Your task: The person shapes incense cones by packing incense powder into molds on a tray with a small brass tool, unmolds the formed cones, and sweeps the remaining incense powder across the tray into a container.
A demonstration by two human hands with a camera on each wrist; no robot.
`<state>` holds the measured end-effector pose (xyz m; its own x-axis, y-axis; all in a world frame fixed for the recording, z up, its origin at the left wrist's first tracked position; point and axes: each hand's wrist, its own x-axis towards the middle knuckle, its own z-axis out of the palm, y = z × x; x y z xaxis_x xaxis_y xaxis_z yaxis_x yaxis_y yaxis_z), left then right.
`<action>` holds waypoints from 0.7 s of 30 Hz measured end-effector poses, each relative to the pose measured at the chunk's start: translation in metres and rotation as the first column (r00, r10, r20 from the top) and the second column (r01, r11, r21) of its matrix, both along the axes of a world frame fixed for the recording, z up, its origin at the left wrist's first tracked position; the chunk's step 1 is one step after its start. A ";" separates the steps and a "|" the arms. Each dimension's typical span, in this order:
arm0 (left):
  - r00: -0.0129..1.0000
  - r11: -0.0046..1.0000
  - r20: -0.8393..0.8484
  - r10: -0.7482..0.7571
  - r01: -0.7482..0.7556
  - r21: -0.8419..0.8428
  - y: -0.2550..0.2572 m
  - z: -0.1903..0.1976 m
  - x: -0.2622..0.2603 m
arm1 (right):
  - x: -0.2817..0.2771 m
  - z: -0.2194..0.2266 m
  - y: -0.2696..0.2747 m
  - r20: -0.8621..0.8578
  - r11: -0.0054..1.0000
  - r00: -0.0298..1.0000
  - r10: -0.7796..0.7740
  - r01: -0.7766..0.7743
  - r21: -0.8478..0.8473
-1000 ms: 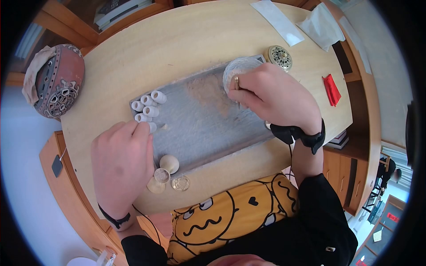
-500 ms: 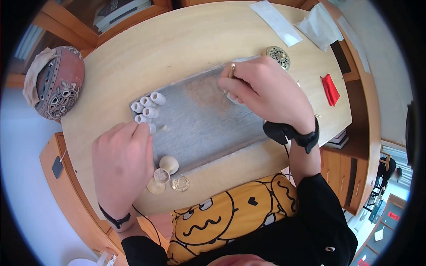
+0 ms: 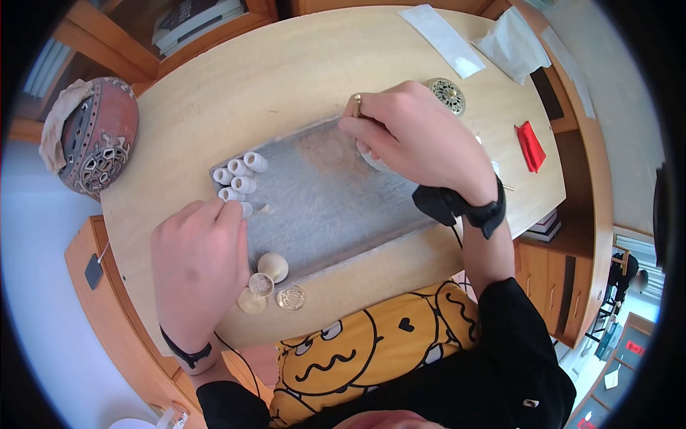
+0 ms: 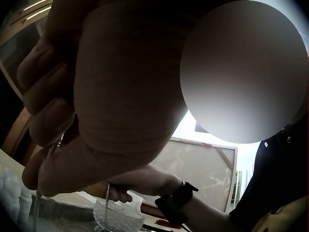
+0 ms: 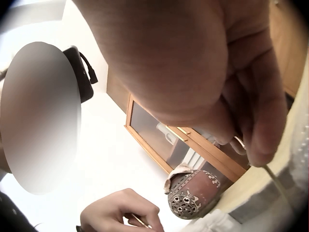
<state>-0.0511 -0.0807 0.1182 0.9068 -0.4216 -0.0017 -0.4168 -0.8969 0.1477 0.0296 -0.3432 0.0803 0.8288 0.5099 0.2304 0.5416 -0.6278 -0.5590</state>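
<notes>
My left hand [image 3: 204, 254] is over the left end of the grey tray [image 3: 336, 222], close beside several small white jars [image 3: 243, 184]. Between its thumb and fingers it pinches a thin metal rod [image 4: 36, 208] that points down. At the tray's far right, my right hand [image 3: 421, 143] pinches a thin brass-coloured stick [image 5: 276, 181] with a rounded top end. Its lower part reaches down at a textured clear glass bowl [image 4: 116, 217], which the right hand mostly covers in the head view. Brownish powder [image 3: 318, 154] is spread on the tray beside the bowl.
A cup of powder [image 3: 261, 284], a pale round piece [image 3: 273, 267] and a brass disc [image 3: 291, 297] are at the tray's front left. Behind my right hand stands an openwork brass lid [image 3: 447, 95]. A red pouch [image 3: 530, 146] and a reddish pot [image 3: 103, 132] flank the table.
My right hand has moved left with its stick, from over the bowl toward the powder side. The left hand has stayed in place beside the jars.
</notes>
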 end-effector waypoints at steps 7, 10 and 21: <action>1.000 1.000 -0.006 0.008 -0.008 -0.005 -0.001 0.000 0.000 | -0.005 -0.001 0.001 -0.027 0.992 0.996 0.090 -0.092 -0.085; 1.000 1.000 -0.006 0.003 -0.003 0.009 -0.001 0.000 0.000 | 0.006 -0.006 0.009 0.000 0.997 0.998 0.070 -0.070 -0.045; 1.000 1.000 -0.017 0.017 -0.017 0.004 0.001 0.000 -0.001 | -0.017 0.008 -0.011 -0.078 0.977 0.995 0.067 -0.082 -0.198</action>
<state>-0.0517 -0.0797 0.1178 0.9138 -0.4058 -0.0188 -0.3986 -0.9046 0.1513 0.0129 -0.3540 0.0879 0.7972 0.6007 0.0597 0.5551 -0.6906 -0.4637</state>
